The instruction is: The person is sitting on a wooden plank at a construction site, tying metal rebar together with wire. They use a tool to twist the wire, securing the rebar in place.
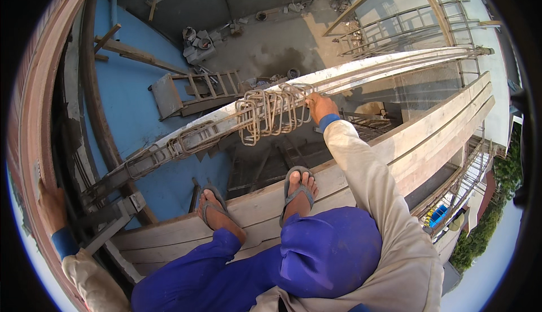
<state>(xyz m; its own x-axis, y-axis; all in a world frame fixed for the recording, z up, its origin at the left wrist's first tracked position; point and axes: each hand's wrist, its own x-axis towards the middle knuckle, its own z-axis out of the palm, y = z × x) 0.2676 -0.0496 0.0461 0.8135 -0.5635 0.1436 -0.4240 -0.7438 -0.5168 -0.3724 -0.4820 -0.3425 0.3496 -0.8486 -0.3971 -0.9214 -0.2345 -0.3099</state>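
Note:
My right hand [322, 109] is closed on the end of a bunch of bent steel stirrups [271, 114]. The square rusty loops hang around long reinforcing bars [395, 68], which run along a pale wooden board [350, 75]. More stirrups [192, 137] are strung farther left on the same bars. At the far left, my left hand [52, 206] grips a red-brown beam [42, 114], its fingers partly hidden. My feet, in flip-flops [293, 196], stand on wooden planks [248, 207].
Far below lies a concrete floor [254, 47] with rubble and buckets [204, 43]. A wooden ladder [209, 86] and blue wall [127, 126] are below left. Gaps open on either side of the planks. Wooden props [361, 4] and a rebar frame [451, 7] rise at right.

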